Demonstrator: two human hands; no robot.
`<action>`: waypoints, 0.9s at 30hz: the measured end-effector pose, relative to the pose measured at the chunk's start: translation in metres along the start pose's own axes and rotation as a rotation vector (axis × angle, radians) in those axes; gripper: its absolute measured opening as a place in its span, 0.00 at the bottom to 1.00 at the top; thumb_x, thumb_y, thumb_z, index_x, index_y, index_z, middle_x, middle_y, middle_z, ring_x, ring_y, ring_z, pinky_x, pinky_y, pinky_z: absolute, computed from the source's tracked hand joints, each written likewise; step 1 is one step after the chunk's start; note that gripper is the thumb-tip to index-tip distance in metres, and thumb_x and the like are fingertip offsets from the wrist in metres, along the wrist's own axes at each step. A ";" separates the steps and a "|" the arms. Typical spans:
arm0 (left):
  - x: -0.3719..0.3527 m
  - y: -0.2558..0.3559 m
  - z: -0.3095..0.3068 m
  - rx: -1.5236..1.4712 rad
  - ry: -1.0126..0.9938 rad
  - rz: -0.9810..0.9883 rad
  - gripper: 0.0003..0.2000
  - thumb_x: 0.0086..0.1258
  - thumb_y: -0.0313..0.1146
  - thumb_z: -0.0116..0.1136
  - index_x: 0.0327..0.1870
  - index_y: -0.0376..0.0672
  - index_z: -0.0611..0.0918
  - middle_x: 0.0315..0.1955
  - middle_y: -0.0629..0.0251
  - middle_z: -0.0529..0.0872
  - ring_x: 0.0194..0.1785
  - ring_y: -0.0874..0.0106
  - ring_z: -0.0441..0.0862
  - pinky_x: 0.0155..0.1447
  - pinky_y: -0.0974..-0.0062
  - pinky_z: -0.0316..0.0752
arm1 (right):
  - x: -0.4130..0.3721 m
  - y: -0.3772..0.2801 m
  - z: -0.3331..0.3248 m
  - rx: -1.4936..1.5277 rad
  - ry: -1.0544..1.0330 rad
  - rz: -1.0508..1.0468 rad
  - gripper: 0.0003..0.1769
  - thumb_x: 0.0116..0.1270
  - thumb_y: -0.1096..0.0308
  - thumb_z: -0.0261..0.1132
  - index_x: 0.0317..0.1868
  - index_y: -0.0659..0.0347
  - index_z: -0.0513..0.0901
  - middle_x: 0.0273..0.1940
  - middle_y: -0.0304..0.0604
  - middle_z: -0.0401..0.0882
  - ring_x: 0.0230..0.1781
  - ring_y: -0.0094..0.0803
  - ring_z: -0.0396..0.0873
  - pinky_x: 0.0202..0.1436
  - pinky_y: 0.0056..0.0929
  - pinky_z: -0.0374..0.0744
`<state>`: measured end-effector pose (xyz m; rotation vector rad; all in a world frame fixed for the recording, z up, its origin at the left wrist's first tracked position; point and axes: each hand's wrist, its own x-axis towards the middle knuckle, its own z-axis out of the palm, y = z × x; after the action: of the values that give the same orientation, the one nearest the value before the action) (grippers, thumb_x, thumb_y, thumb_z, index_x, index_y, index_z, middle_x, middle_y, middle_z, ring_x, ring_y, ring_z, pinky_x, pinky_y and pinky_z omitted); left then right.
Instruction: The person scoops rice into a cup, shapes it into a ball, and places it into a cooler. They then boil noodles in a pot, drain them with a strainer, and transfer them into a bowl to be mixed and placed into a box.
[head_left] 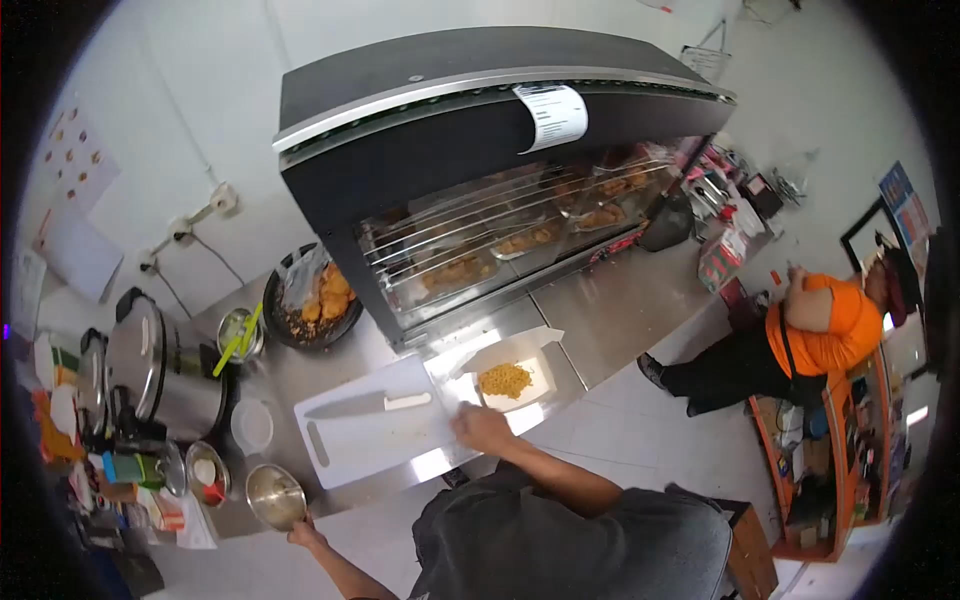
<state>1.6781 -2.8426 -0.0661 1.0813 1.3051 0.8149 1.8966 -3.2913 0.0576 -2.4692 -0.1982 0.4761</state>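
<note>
My left hand (306, 534) grips the rim of a shiny metal bowl (276, 497), which hangs at the counter's front edge. The bowl is tilted, with little visible inside it. My right hand (482, 428) is curled by the near left corner of an open white paper food box (540, 385). Whether its fingers hold anything is hidden. Yellow noodles (506, 379) lie in the box, whose lid flap stands up at the back. Left of that hand, a white cutting board (380, 440) carries a large knife (358, 404) with a white handle.
A glass display warmer (500, 110) with trays of fried food stands behind. Further left are a black bowl of fried pieces (330, 295), a small bowl with green tongs (238, 342), a plastic lid (252, 425) and a large pressure cooker (165, 365). Another person (820, 320) stands right.
</note>
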 end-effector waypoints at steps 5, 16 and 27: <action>0.014 0.017 0.011 -0.093 -0.018 0.109 0.17 0.69 0.26 0.49 0.54 0.20 0.75 0.46 0.43 0.82 0.38 0.60 0.84 0.42 0.71 0.86 | -0.013 0.097 -0.047 -0.202 0.485 0.364 0.25 0.64 0.51 0.64 0.50 0.65 0.77 0.40 0.57 0.83 0.48 0.51 0.82 0.49 0.49 0.80; -0.105 -0.084 0.057 0.014 -0.157 -0.126 0.19 0.76 0.38 0.48 0.61 0.42 0.62 0.48 0.54 0.75 0.41 0.62 0.79 0.39 0.66 0.82 | 0.046 0.196 -0.067 -0.222 0.073 0.368 0.13 0.62 0.70 0.57 0.42 0.67 0.84 0.43 0.61 0.84 0.51 0.52 0.82 0.56 0.44 0.80; -0.239 -0.010 0.211 0.131 -0.583 0.069 0.12 0.78 0.37 0.50 0.48 0.34 0.76 0.40 0.58 0.84 0.34 0.72 0.84 0.35 0.77 0.80 | 0.043 0.267 -0.108 -0.243 0.239 0.206 0.25 0.70 0.50 0.57 0.35 0.67 0.86 0.41 0.61 0.84 0.46 0.55 0.82 0.53 0.48 0.78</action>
<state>1.8552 -3.1020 -0.0075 1.3484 0.8361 0.4142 1.9852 -3.5535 -0.0331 -2.7737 0.1029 0.2486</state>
